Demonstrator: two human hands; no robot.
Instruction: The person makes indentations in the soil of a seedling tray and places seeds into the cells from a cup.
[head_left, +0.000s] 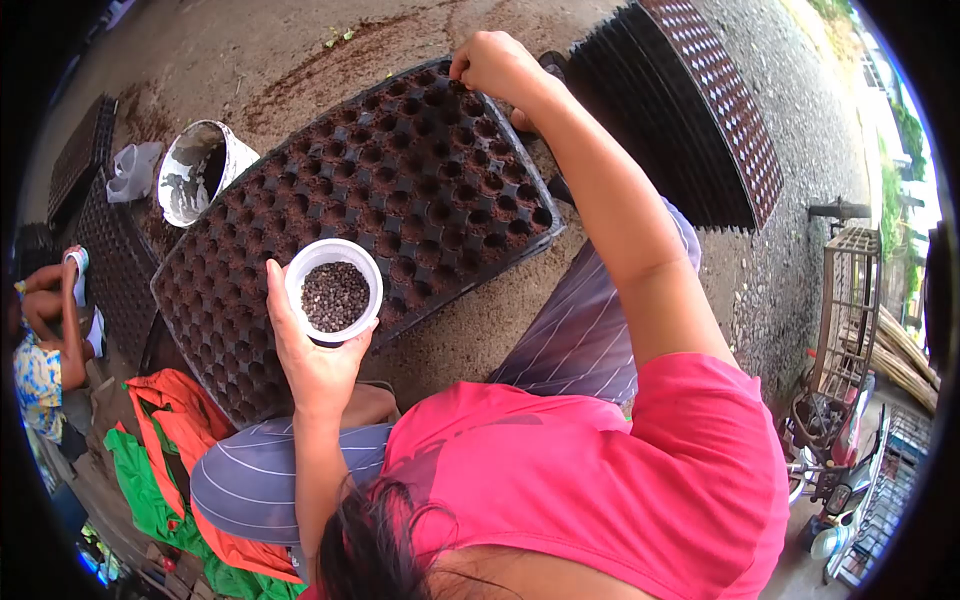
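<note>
A white cup (334, 291) with small dark seeds in it rests in my left hand (318, 365), thumb and fingers around its lower side. Beneath it lies a large black cell tray (350, 190) filled with brown soil, a hollow in each cell. At the tray's far corner is my right hand (495, 68), its fingers pressed together and pointing down at a cell. Whatever those fingertips may hold is too small to make out.
A tall stack of black trays (680, 110) stands beyond my right arm. A white bucket (203, 172) and a plastic bag (134, 170) are at the upper left. Another person (50, 350) sits at the far left, near orange and green cloth (180, 430). A metal cage (845, 310) stands right.
</note>
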